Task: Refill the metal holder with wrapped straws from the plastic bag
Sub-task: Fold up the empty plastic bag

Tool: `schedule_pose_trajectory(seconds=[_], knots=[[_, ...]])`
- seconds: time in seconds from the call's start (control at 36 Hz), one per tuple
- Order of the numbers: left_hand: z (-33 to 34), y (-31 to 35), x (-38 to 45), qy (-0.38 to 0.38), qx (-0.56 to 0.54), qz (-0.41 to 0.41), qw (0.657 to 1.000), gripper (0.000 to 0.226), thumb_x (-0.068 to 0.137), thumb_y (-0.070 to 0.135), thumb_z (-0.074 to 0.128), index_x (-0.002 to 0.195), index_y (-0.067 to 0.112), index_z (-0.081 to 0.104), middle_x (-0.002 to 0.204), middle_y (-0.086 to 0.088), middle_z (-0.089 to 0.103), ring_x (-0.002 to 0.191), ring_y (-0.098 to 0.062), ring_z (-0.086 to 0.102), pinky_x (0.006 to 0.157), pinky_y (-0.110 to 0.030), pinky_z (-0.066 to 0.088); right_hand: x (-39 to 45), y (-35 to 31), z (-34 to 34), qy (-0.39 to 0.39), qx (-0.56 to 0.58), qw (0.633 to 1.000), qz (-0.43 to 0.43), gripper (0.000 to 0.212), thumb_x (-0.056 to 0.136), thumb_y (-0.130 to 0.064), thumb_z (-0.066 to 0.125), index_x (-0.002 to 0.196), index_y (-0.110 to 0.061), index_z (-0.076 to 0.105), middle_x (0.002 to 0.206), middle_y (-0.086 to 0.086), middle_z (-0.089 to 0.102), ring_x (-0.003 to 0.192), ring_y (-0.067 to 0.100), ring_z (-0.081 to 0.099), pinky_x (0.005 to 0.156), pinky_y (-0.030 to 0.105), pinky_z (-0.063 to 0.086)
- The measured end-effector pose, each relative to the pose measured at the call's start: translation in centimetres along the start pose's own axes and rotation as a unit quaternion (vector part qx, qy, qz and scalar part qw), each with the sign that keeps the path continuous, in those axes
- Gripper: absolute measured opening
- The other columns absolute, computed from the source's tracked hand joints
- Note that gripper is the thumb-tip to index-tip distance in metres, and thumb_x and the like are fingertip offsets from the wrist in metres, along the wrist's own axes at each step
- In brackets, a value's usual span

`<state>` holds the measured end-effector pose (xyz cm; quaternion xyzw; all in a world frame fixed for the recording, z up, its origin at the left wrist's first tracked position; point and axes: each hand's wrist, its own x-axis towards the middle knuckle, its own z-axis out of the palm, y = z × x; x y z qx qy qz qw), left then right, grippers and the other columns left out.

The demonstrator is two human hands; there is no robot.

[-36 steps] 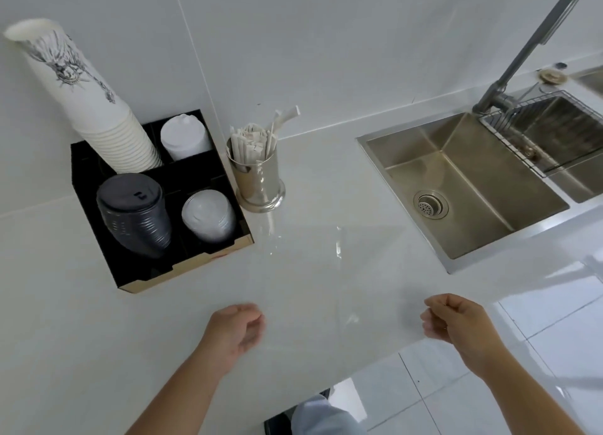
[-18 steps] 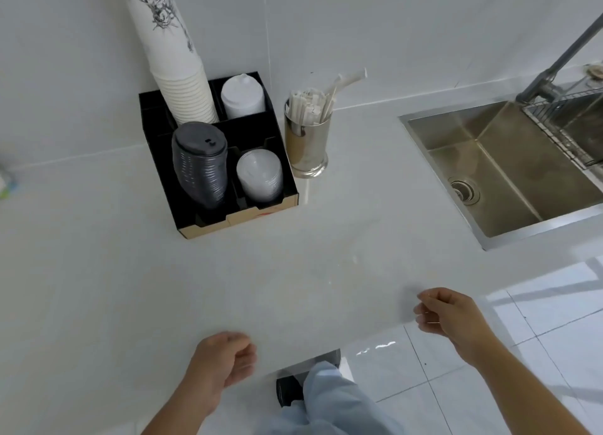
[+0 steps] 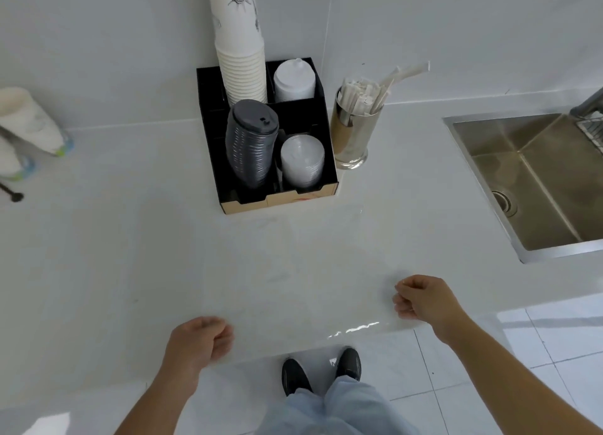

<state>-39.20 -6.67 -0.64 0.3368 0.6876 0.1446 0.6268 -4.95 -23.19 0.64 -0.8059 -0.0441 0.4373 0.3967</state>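
Observation:
The metal holder stands on the white counter, right of the black organizer, packed with wrapped straws; a few lean out to the right. A nearly clear plastic bag lies flat on the counter between my hands and shows only as faint edges and glints. I see no straws in it. My left hand is curled at the bag's near left corner. My right hand is curled at its right edge. Both hands are near the counter's front edge, well short of the holder.
A black organizer holds a tall stack of paper cups, black lids and white lids. A steel sink is sunk into the counter at right. Wrapped cup stacks lie at far left. My shoes stand on the tiled floor.
The view has swung left and pulled back, so the organizer and holder now sit mid-frame. Both hands have drawn back toward the counter's front edge, still curled.

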Motion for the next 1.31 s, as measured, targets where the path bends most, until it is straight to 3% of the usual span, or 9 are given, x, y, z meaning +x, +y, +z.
schedule_pose_trajectory(seconds=[0.28,0.56,0.72,0.81,0.89,0.97,1.06,1.17,1.31], knots=[[-0.1,-0.1,1.1,0.031,0.025,0.027,0.999,0.008,0.086,0.0,0.064,0.08,-0.004,0.068,0.074,-0.026,0.069,0.059,-0.026,0.062,0.053,-0.027,0.053,1.0,0.7,0.7,0.038,-0.034,0.999,0.015,0.014,0.088,0.003,0.057,0.081,0.012,0.065,0.065,0.018,0.065,0.054,0.027,0.059,0.055,0.033,0.059],[-0.2,0.1,0.6,0.049,0.049,0.045,0.997,0.009,0.086,-0.001,0.064,0.077,-0.002,0.067,0.075,-0.021,0.066,0.066,-0.029,0.061,0.063,-0.032,0.056,1.1,1.3,0.1,0.058,-0.084,0.995,-0.007,0.017,0.082,0.002,0.058,0.07,-0.001,0.068,0.058,0.009,0.063,0.052,0.024,0.058,0.058,0.032,0.057],[-0.5,-0.2,0.6,0.065,0.089,0.047,0.993,0.018,0.081,-0.001,0.065,0.064,0.0,0.068,0.066,-0.021,0.067,0.065,-0.027,0.059,0.079,-0.049,0.054,1.2,1.3,-0.2,0.063,-0.122,0.99,-0.033,0.015,0.083,-0.003,0.061,0.073,-0.007,0.071,0.055,0.004,0.068,0.053,0.023,0.063,0.07,0.039,0.058],[-0.3,0.0,0.2,0.082,0.098,0.058,0.99,0.013,0.081,0.002,0.067,0.069,-0.003,0.068,0.064,-0.02,0.066,0.065,-0.026,0.059,0.08,-0.048,0.055,1.3,1.2,-0.4,0.06,-0.126,0.989,-0.037,0.014,0.081,-0.003,0.062,0.073,-0.009,0.072,0.055,0.004,0.069,0.056,0.024,0.064,0.074,0.043,0.059],[-0.5,0.0,0.1,0.107,0.128,0.073,0.983,0.013,0.074,0.017,0.072,0.083,0.008,0.072,0.068,-0.015,0.071,0.064,-0.025,0.063,0.084,-0.05,0.058,1.3,1.1,-0.9,0.061,-0.135,0.988,-0.042,0.012,0.081,-0.007,0.063,0.076,-0.013,0.072,0.061,0.005,0.072,0.062,0.026,0.067,0.075,0.043,0.058],[-1.0,0.3,-0.3,0.126,0.197,0.086,0.968,0.043,0.071,0.034,0.071,0.11,0.016,0.069,0.088,-0.007,0.073,0.083,-0.027,0.068,0.087,-0.043,0.055,1.1,0.9,-1.6,0.068,-0.151,0.985,-0.054,0.013,0.082,-0.012,0.063,0.076,-0.02,0.072,0.062,0.003,0.072,0.065,0.026,0.066,0.07,0.038,0.056],[-1.0,0.9,-1.1,0.147,0.232,0.116,0.955,0.04,0.08,0.032,0.07,0.118,0.018,0.067,0.101,-0.003,0.07,0.097,-0.028,0.065,0.092,-0.043,0.052,1.1,0.7,-2.6,0.064,-0.137,0.986,-0.065,0.013,0.084,-0.016,0.063,0.08,-0.023,0.073,0.072,0.001,0.072,0.073,0.026,0.066,0.066,0.032,0.051],[-0.1,1.8,-2.1,0.146,0.17,0.137,0.965,0.026,0.086,0.021,0.069,0.111,0.018,0.07,0.1,-0.002,0.07,0.1,-0.025,0.064,0.095,-0.043,0.05,1.0,-0.6,-3.5,0.043,-0.069,0.994,-0.067,0.013,0.088,-0.016,0.065,0.096,-0.018,0.075,0.086,0.005,0.073,0.082,0.023,0.067,0.083,0.04,0.055],[2.9,4.2,-3.6,0.049,-0.041,0.126,0.99,0.02,0.092,0.013,0.063,0.112,0.014,0.065,0.1,-0.01,0.07,0.096,-0.026,0.067,0.087,-0.039,0.052,0.4,-3.8,-3.8,-0.009,0.042,0.997,-0.064,0.011,0.091,-0.013,0.065,0.098,-0.016,0.072,0.103,0.006,0.074,0.099,0.023,0.07,0.1,0.041,0.05]])
